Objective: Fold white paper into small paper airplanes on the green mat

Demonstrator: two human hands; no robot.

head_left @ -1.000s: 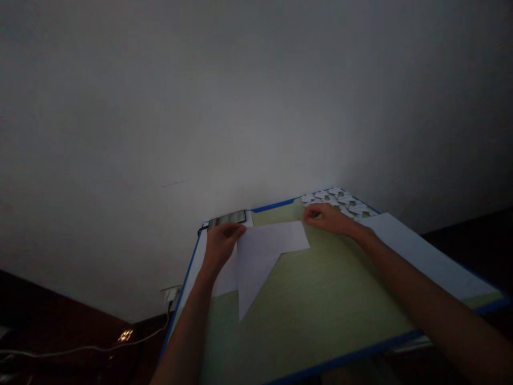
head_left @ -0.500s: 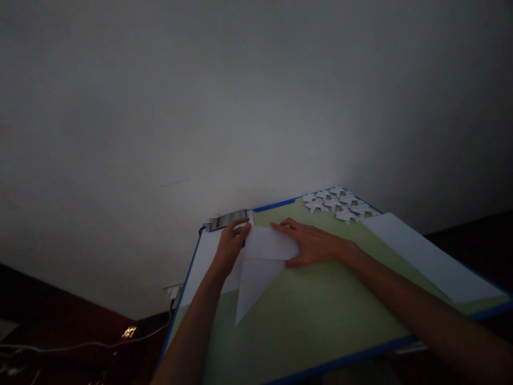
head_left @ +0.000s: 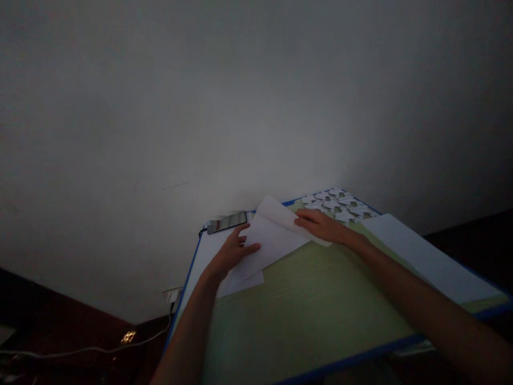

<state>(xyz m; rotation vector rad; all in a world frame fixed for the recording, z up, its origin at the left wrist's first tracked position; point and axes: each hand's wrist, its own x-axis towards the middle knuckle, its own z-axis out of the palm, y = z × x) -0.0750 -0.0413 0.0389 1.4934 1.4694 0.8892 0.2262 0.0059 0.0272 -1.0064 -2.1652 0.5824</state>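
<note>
A partly folded sheet of white paper (head_left: 276,232) lies slanted across the far middle of the table, with a raised flap along its upper right side. My right hand (head_left: 320,224) pinches that flap at its right part, thumb and fingers closed on it. At the paper's left side is my left hand (head_left: 234,251), fingers apart, its thumb resting at the paper's edge. Beneath and left of the folded sheet, another white sheet (head_left: 204,251) lies flat, partly hidden by my left hand.
Several folded white paper shapes (head_left: 332,203) sit at the table's far right corner. Near them lies a stack of white paper (head_left: 428,256). A phone-like device (head_left: 230,221) rests at the far left edge, against the wall. The green table (head_left: 304,310) has a blue rim.
The folded paper has turned, so its long point no longer faces me. My right hand has moved to the right with its flap, and my left fingers have spread.
</note>
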